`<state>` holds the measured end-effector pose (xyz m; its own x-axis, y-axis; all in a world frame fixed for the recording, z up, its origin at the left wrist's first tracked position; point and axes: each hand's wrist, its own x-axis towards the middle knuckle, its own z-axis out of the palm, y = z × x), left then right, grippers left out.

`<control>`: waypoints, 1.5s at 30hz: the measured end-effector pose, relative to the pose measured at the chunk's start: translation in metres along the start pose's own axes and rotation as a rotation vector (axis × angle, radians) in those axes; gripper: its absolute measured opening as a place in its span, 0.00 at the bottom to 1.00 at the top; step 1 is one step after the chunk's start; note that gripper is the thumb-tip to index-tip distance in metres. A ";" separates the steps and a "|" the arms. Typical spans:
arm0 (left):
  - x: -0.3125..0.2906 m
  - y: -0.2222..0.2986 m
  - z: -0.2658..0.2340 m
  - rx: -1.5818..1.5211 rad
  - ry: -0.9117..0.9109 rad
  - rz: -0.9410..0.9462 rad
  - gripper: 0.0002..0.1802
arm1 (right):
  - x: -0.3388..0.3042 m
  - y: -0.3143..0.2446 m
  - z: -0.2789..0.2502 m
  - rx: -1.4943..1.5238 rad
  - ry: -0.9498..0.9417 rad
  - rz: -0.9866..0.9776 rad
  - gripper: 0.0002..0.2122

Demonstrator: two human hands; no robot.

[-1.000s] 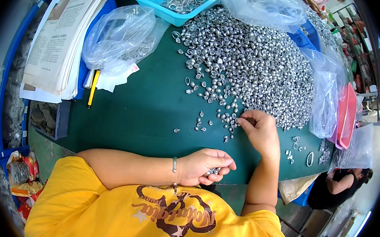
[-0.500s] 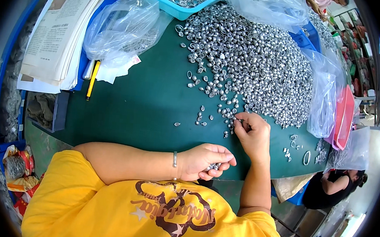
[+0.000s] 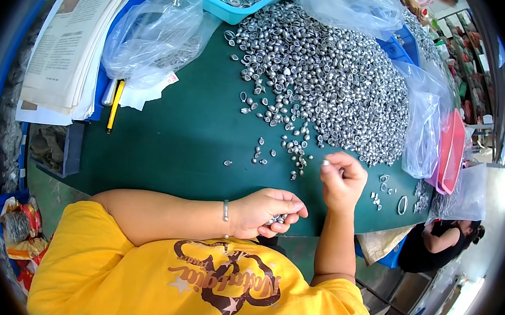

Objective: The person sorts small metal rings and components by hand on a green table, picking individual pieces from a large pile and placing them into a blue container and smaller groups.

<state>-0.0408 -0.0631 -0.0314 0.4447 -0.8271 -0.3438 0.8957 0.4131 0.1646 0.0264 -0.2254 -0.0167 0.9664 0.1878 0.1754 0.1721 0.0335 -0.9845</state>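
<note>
A broad heap of small silver oval metal pieces lies on the green table, with loose ones scattered along its near edge. My left hand rests near the table's front edge, palm turned inward, its fingers curled around several silver metal pieces. Right of it, my right hand is raised just in front of the heap. Thumb and forefinger pinch one small silver metal piece. A short trail of loose pieces lies to the left of that hand.
A light blue basket with metal rings stands at the far edge. Clear plastic bags, papers and a yellow cutter knife are on the left. At right are a pink-red basket and sorted rings. Another person sits beyond.
My right hand has lifted away from the loose pieces and turned, a small silver piece now showing at its fingertips. My left hand still cups its pieces. The whole view has shifted slightly.
</note>
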 end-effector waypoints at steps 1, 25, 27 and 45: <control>0.000 0.001 0.001 0.003 -0.001 0.000 0.10 | -0.002 0.003 -0.003 0.322 0.047 0.180 0.05; 0.000 0.015 0.000 -0.019 0.174 0.450 0.06 | -0.005 0.002 0.018 -0.458 -0.133 -0.380 0.09; 0.001 0.014 -0.001 -0.028 0.167 0.456 0.06 | -0.005 0.002 0.017 -0.454 -0.131 -0.378 0.09; 0.000 0.016 -0.001 -0.049 0.167 0.452 0.07 | -0.011 0.008 0.009 0.136 0.006 0.058 0.06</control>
<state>-0.0266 -0.0560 -0.0292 0.7785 -0.4897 -0.3926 0.6100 0.7375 0.2897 0.0156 -0.2185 -0.0269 0.9751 0.1876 0.1183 0.0893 0.1558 -0.9837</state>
